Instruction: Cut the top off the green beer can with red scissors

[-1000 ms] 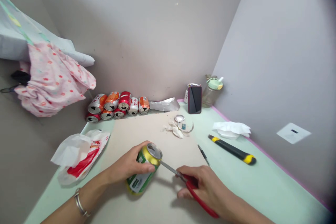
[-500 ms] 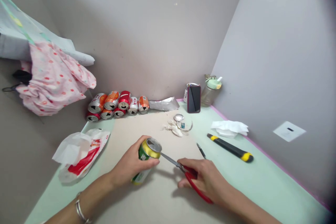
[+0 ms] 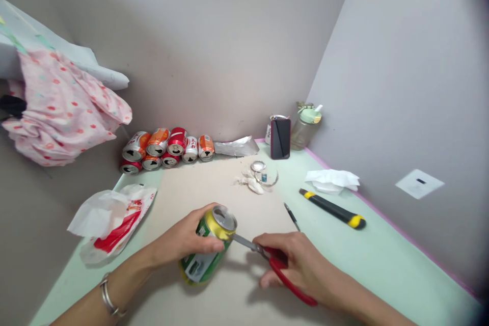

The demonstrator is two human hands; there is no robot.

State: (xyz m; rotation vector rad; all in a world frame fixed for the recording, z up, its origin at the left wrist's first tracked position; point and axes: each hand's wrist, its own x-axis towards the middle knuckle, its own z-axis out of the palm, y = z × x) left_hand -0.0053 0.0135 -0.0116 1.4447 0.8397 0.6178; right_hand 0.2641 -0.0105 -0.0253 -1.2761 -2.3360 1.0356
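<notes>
A green and yellow drink can (image 3: 208, 260), tilted with its top toward the upper right, is gripped by my left hand (image 3: 187, 237). Fingers wrap behind it and the thumb presses its front. My right hand (image 3: 300, 260) holds red-handled scissors (image 3: 280, 277) through the loops. The blades point left, and their tips meet the can's yellow shoulder just under the rim. Whether a tip has pierced the metal, I cannot tell. Beyond my hands lie a round metal can end (image 3: 258, 166), a thin curled strip and crumpled tissue (image 3: 254, 183).
Several stacked cans (image 3: 168, 147) and a cut metal sheet (image 3: 237, 146) line the back wall. A phone (image 3: 280, 138) and bottle (image 3: 305, 127) stand behind. Rightward lie a pen (image 3: 292, 216), utility knife (image 3: 332, 209) and tissues (image 3: 332, 181); leftward, a plastic packet (image 3: 118, 229).
The can has turned in my left hand, showing more of its side label. The scissor tips now sit against its shoulder, slightly lower than before. The view has shifted a little.
</notes>
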